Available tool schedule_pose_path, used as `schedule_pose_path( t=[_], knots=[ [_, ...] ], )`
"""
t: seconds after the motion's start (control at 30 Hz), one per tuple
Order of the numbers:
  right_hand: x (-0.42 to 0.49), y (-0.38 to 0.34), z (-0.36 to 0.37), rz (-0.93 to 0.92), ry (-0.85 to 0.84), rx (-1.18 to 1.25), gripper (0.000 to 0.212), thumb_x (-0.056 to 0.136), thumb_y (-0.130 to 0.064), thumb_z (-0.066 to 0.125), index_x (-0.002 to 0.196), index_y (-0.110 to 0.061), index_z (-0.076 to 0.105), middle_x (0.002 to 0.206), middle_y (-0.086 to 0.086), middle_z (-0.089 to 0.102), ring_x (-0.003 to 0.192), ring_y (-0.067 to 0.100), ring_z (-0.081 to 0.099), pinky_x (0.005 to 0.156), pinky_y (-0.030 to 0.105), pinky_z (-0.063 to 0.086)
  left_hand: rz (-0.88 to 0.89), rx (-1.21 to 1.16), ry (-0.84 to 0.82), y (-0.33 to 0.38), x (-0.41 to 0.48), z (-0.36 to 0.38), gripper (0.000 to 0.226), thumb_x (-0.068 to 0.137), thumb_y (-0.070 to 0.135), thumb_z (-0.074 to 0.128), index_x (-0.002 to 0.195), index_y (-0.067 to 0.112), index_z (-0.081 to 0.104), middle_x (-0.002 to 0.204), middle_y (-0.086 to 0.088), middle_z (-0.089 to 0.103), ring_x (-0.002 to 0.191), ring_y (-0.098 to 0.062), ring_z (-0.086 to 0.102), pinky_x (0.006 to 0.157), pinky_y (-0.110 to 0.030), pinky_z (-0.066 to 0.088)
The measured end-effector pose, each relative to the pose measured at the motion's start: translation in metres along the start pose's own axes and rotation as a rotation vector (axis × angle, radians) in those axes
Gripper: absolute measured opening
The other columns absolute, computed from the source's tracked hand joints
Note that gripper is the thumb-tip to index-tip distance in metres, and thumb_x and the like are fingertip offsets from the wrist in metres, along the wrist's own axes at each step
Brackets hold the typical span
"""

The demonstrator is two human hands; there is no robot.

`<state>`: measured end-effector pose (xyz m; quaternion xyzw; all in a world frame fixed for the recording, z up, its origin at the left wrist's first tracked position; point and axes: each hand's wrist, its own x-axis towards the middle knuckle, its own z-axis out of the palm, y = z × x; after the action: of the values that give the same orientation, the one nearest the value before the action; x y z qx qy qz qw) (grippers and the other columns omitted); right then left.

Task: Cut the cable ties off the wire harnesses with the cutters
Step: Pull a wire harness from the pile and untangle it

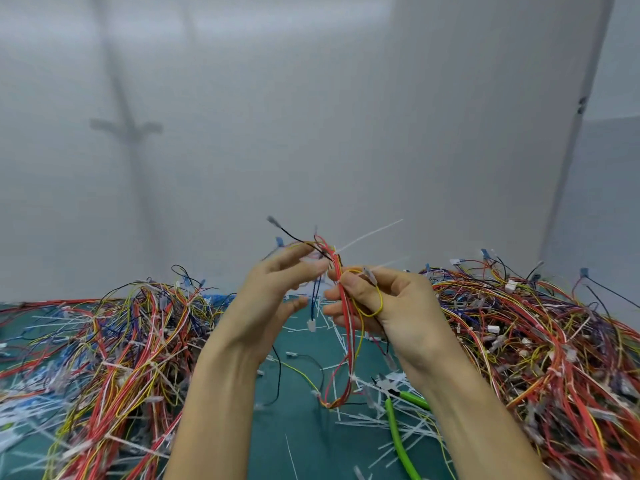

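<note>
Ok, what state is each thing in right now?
Right hand, raised, gripping the wire harness.
Left hand, fingers straight beside the harness, blurred.
Wire harness, hanging from the right hand.
Cable tie, on the harness, tail sticking out.
Cutters, lying unheld on the mat.
Left pile, heaped.
Right pile, heaped.

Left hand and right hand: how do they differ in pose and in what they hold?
The right hand curls its fingers round the red-and-yellow wire harness; the left hand has its fingers stretched out, gripping nothing. A yellow wire loops over the right hand's fingers, none over the left hand's. Both are raised; neither holds the cutters, lying on the table.
</note>
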<state>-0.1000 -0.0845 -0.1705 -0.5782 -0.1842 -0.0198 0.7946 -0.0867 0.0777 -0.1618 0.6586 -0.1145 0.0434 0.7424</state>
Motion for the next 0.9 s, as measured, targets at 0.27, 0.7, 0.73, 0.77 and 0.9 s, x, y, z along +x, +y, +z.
schedule_pose_path(
  t=[0.27, 0.7, 0.73, 0.77, 0.9],
  knots=[
    [0.002, 0.005, -0.005, -0.006, 0.018, -0.259, 0.018, 0.097, -0.016, 0.059, 0.098, -0.022, 0.076, 0.088, 0.000, 0.076, 0.070, 0.003, 0.065, 0.053, 0.019, 0.052, -0.013, 0.179, -0.200, 0.000, -0.004, 0.003, 0.040, 0.080, 0.031, 0.075, 0.119, 0.026, 0.070, 0.111, -0.005, 0.073, 0.100, -0.019, 0.071, 0.078, -0.028, 0.057],
    [0.001, 0.000, -0.008, 0.128, -0.137, -0.313, 0.053, 0.099, -0.028, 0.054, 0.147, -0.020, 0.031, 0.100, 0.002, 0.074, 0.087, 0.013, 0.073, 0.077, 0.027, 0.060, 0.083, -0.464, 0.191, -0.003, 0.010, 0.019, 0.044, 0.076, -0.005, 0.065, 0.119, 0.006, 0.060, 0.097, -0.008, 0.076, 0.079, -0.014, 0.074, 0.063, -0.021, 0.058],
    [-0.001, -0.001, -0.009, 0.150, -0.199, -0.348, 0.048, 0.097, -0.028, 0.057, 0.141, -0.016, 0.043, 0.105, 0.003, 0.075, 0.094, 0.013, 0.073, 0.083, 0.024, 0.058, 0.097, -0.516, 0.223, -0.003, 0.011, 0.018, 0.043, 0.081, -0.009, 0.061, 0.123, 0.004, 0.057, 0.099, -0.008, 0.075, 0.080, -0.013, 0.074, 0.067, -0.021, 0.060],
    [-0.002, -0.002, -0.011, 0.165, -0.263, -0.393, 0.041, 0.095, -0.025, 0.061, 0.134, -0.015, 0.053, 0.109, 0.002, 0.075, 0.100, 0.010, 0.071, 0.087, 0.021, 0.056, 0.105, -0.552, 0.254, -0.003, 0.012, 0.018, 0.044, 0.085, -0.010, 0.057, 0.127, 0.002, 0.054, 0.102, -0.009, 0.073, 0.081, -0.013, 0.074, 0.072, -0.022, 0.060],
    [-0.003, -0.004, -0.022, 0.178, -0.341, -0.540, 0.044, 0.086, -0.009, 0.074, 0.126, -0.022, 0.060, 0.114, -0.003, 0.073, 0.107, 0.004, 0.067, 0.093, 0.022, 0.053, 0.090, -0.712, 0.334, -0.003, 0.015, 0.019, 0.048, 0.093, -0.013, 0.045, 0.140, -0.006, 0.041, 0.122, -0.016, 0.063, 0.095, -0.019, 0.069, 0.076, -0.021, 0.059]
  ],
)
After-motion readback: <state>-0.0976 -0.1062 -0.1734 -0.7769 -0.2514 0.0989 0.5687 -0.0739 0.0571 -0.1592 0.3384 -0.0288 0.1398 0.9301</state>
